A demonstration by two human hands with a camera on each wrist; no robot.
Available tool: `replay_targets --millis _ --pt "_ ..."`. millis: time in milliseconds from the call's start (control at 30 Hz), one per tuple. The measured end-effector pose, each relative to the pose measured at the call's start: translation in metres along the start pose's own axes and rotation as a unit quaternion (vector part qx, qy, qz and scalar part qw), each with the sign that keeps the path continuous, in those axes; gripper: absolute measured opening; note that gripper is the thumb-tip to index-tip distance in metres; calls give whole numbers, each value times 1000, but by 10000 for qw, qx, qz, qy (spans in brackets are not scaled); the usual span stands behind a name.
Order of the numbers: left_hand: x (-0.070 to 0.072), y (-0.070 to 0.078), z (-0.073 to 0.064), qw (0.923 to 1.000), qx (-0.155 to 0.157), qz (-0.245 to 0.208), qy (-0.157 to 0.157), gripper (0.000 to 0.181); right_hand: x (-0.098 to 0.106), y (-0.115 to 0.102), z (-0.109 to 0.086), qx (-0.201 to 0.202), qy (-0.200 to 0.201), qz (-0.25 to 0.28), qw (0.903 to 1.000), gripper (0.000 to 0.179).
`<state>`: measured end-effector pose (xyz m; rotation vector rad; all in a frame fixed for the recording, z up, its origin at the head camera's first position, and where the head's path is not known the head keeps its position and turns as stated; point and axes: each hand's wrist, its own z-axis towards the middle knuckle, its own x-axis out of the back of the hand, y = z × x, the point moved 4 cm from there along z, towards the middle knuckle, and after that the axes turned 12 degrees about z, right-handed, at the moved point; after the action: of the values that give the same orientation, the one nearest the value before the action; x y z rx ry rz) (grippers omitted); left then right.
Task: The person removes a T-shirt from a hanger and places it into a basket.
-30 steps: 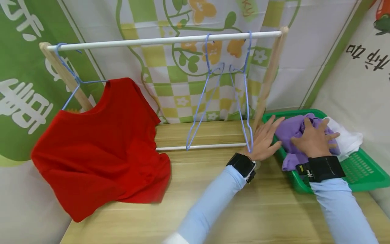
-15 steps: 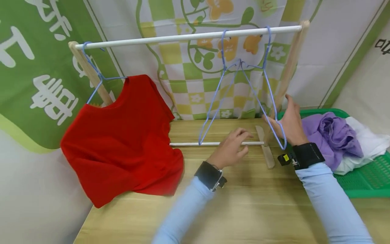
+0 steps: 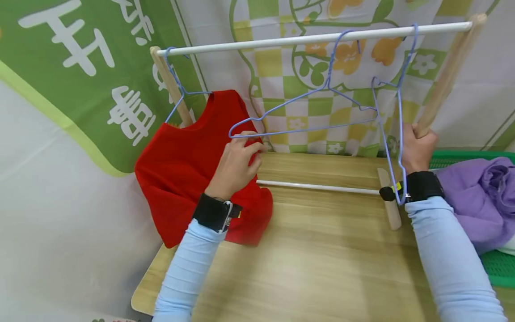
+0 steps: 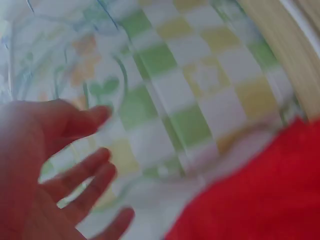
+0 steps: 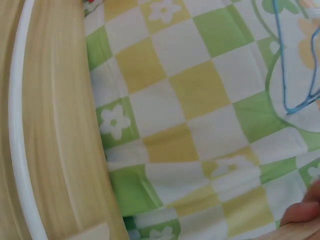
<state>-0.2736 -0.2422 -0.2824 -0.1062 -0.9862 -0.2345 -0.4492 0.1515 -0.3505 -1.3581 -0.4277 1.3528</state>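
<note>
My left hand is raised in front of the red T-shirt, fingers loosely bent and apart. Its fingertips are at the left end of a blue wire hanger; whether they touch is unclear. The left wrist view shows nothing within that hand. My right hand grips the right wooden post of the clothes rack. A second blue hanger hangs almost edge-on in front of that hand. Both bare hangers hook over the white top rod. The T-shirt hangs at the rod's left end on its own hanger.
On the right, a green basket holds a purple garment and a white cloth. The rack's lower white bar and wooden foot sit low, over the wooden table. A patterned curtain hangs behind.
My right hand has left the purple garment and taken hold of the post. My left hand has moved from beside the basket leftward to the T-shirt. One hanger has swung broadside. The view has shifted left.
</note>
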Motion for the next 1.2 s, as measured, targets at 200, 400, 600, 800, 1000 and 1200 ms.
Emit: replay_targets --millis 200,400,600,800,1000,1200 --pt "39 -66 -9 9829 1193 1256 624 23 10 10 5 -287 1322 -1518 9791 25" --pt "78 -130 -24 9248 3353 1588 845 44 4 17 5 -460 1673 -1513 9731 21" --pt "80 -142 -26 9073 3850 1548 687 38 6 13 9 398 1378 -1454 9789 33" --pt "91 -129 -15 9039 3784 1697 1046 34 8 14 5 316 1208 -1236 9845 38" --pt "107 -102 -5 9145 3453 1532 1445 37 9 13 6 444 1273 -1199 9836 35" --pt "98 -64 -17 9333 2833 1201 1848 39 8 17 11 585 1350 -1138 9825 39"
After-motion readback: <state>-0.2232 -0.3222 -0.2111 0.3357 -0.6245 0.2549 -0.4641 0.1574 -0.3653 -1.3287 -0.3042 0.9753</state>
